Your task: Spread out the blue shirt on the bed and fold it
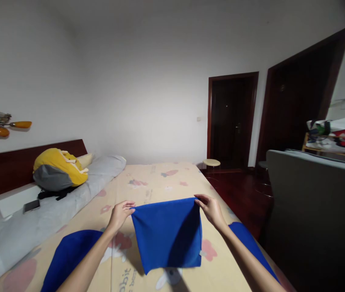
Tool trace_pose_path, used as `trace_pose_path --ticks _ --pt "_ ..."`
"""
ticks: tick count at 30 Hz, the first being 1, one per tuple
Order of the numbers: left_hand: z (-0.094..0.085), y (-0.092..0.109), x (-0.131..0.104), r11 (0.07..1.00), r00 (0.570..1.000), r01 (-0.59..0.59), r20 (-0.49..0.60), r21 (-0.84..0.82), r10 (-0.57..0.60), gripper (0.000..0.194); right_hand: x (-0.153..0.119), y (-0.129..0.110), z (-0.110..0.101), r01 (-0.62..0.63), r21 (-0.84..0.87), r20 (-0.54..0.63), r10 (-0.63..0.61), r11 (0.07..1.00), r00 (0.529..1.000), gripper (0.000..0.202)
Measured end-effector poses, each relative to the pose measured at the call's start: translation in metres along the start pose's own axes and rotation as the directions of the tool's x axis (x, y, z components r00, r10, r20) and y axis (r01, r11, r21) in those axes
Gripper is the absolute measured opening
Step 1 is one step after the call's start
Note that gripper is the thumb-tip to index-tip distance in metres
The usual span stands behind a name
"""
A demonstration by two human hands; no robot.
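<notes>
A blue cloth hangs between my hands above the bed, its top edge stretched and its lower edge near the patterned sheet. My left hand pinches its upper left corner. The upper right corner is held in the fingers of my right hand. A small pale tag shows at the cloth's lower right. Another piece of blue fabric lies on the bed beside my left forearm, and more blue fabric shows beyond my right forearm.
The bed has a patterned sheet. A yellow and grey backpack rests on grey bedding at the left, near a dark phone-like object. A round stool stands by the door. A dark grey panel rises at the right.
</notes>
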State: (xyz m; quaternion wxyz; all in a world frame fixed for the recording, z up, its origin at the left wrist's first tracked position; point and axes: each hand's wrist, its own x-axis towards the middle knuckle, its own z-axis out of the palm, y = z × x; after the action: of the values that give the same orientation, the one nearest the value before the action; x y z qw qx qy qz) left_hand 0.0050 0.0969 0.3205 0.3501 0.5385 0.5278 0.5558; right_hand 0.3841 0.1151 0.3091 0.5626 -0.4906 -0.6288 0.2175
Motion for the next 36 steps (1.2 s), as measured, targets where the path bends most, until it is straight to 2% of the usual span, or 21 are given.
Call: trace_pose_path --ticks 6,11,17,22,27,32,34,36 --pt "0.004 0.001 0.002 0.97 0.995 -0.095 -0.001 0.224 0.098 0.026 -0.002 -0.008 -0.005 0.076 -0.144 0.055 -0.069 0.987 0.996 0.03" --pt "0.004 0.005 0.001 0.911 0.985 -0.171 0.045 0.374 0.166 0.021 -0.004 -0.011 -0.005 0.143 -0.262 0.11 -0.117 0.954 0.987 0.025" --pt "-0.004 -0.001 0.0 0.847 0.976 -0.219 0.124 0.484 0.181 0.014 -0.004 0.001 -0.004 0.216 -0.402 0.148 -0.17 0.89 0.974 0.022" --pt "-0.012 -0.001 0.002 0.815 0.973 -0.227 0.164 0.534 0.163 0.019 -0.001 0.009 -0.01 0.235 -0.487 0.172 -0.171 0.841 0.97 0.018" --pt "-0.015 0.006 0.006 0.812 0.974 -0.204 0.197 0.547 0.112 0.021 0.0 0.004 -0.017 0.205 -0.476 0.211 -0.115 0.855 0.971 0.02" --pt "-0.017 0.009 0.011 0.802 0.974 -0.198 0.205 0.563 0.096 0.018 0.006 -0.003 -0.024 0.193 -0.395 0.286 -0.079 0.898 0.955 0.022" --pt "-0.017 0.01 0.012 0.792 0.972 -0.207 0.214 0.575 0.099 0.012 0.008 -0.003 -0.025 0.15 -0.329 0.311 -0.043 0.932 0.949 0.025" --pt "-0.018 0.01 0.014 0.777 0.966 -0.236 0.231 0.583 0.119 0.008 0.011 -0.001 -0.026 0.04 -0.224 0.321 0.036 0.974 0.946 0.027"
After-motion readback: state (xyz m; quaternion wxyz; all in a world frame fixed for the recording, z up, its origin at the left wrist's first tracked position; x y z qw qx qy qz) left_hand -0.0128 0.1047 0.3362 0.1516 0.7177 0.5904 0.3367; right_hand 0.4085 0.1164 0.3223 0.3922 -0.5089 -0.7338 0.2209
